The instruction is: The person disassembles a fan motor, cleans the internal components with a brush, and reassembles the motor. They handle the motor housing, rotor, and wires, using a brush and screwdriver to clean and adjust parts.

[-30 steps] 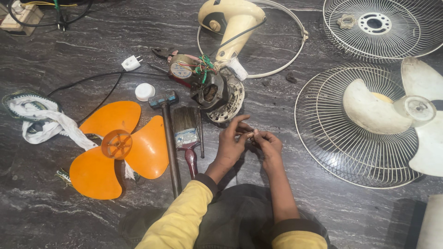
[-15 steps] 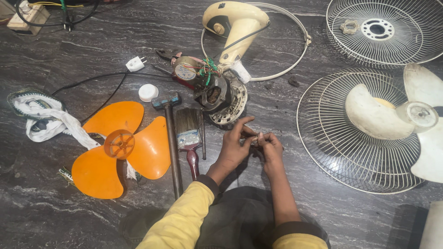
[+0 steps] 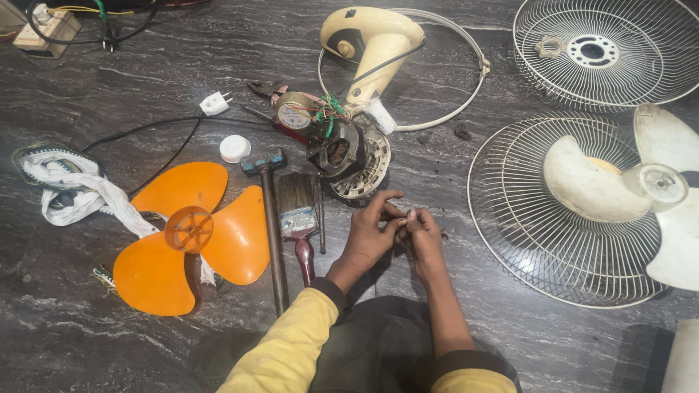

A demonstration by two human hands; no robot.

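Observation:
My left hand [image 3: 368,234] and my right hand [image 3: 424,236] meet low over the dark stone floor, fingers pinched together on a small brownish part [image 3: 402,223] that is mostly hidden between them. Just beyond the fingers lies a dismantled fan motor [image 3: 349,153] with coloured wires, joined to a cream fan neck [image 3: 375,44]. Left of my left hand lie a paintbrush [image 3: 297,211] and a hammer [image 3: 269,218].
An orange fan blade [image 3: 186,236] and a white cloth [image 3: 76,189] lie at the left. Two wire fan guards [image 3: 539,218] [image 3: 604,51] and a cream blade [image 3: 641,189] fill the right. A white plug [image 3: 215,104], white cap [image 3: 234,148], guard ring [image 3: 466,94] and pliers [image 3: 266,89] lie farther off.
The hands stay together on the small part with only slight finger shifts. The view has drifted a little, so everything sits slightly more to the right and lower.

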